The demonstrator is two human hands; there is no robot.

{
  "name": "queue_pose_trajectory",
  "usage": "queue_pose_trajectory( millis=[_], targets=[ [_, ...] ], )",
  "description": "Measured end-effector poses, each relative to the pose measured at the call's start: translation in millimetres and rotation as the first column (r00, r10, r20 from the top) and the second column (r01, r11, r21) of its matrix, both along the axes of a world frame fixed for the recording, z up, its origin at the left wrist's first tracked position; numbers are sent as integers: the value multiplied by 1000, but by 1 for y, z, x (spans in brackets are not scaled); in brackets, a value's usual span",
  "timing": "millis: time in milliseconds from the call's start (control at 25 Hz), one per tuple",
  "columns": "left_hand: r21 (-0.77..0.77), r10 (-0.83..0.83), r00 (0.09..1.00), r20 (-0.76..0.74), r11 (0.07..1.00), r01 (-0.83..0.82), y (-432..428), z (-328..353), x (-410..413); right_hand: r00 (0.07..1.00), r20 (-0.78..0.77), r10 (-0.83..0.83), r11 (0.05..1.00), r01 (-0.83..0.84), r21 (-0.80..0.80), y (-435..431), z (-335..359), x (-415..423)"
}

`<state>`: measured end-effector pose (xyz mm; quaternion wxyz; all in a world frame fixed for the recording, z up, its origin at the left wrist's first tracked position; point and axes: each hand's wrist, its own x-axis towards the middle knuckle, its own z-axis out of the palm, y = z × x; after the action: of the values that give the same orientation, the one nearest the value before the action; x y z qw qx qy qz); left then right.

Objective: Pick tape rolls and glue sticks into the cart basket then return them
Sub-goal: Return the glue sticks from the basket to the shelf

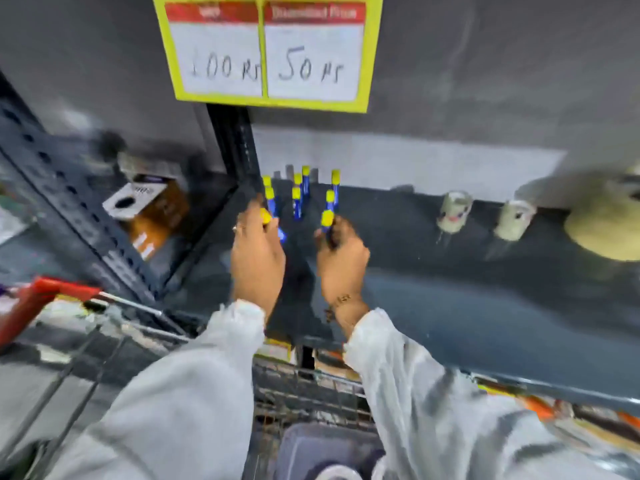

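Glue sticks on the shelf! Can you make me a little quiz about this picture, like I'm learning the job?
1. True or false: each hand grips a blue glue stick with a yellow cap.
2. Which side of the standing glue sticks are the pale tape rolls on? A) left B) right C) behind
3. Fill in: the yellow price sign's right panel reads "___ Rs".

Key
1. True: the left hand holds one blue, yellow-capped glue stick, and the right hand holds another.
2. B: the pale tape rolls sit right of the standing glue sticks on the dark shelf.
3. 50, on the yellow price sign.
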<state>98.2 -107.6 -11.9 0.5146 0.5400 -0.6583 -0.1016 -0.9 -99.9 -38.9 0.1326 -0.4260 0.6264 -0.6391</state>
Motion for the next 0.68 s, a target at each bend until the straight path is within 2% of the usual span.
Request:
queue_pose_trajectory(
  millis=[80, 160, 280, 400, 520, 640, 680],
  targets=[
    [210, 50, 998, 27, 976, -55, -40, -10, 3, 994, -60, 96, 984, -85, 157, -31, -16, 7],
    [321, 88, 992, 91, 940, -112, -52, -26, 8, 974, -151, 169, 961, -128, 246, -48, -35, 16],
    [357, 123, 990, 68, 924, -139, -59, -45, 18, 958, -192, 213, 942, -149, 301, -58, -53, 21],
    [344, 71, 997, 1, 937, -67, -65, -61, 28, 980, -71, 185, 951, -160, 266, -59, -56, 24],
    [379, 11, 992, -129, 924, 40, -68, -67, 33, 981, -36, 190, 954, -175, 245, -51, -47, 25],
    [358, -16, 899, -438, 914, 191, -49, -66, 42, 977, 35, 208, 944, -210, 256, -33, -41, 25],
    [302, 7, 877, -481, 940, 158, -31, -69, 45, 978, 94, 188, 949, -205, 239, -19, -41, 26]
  ],
)
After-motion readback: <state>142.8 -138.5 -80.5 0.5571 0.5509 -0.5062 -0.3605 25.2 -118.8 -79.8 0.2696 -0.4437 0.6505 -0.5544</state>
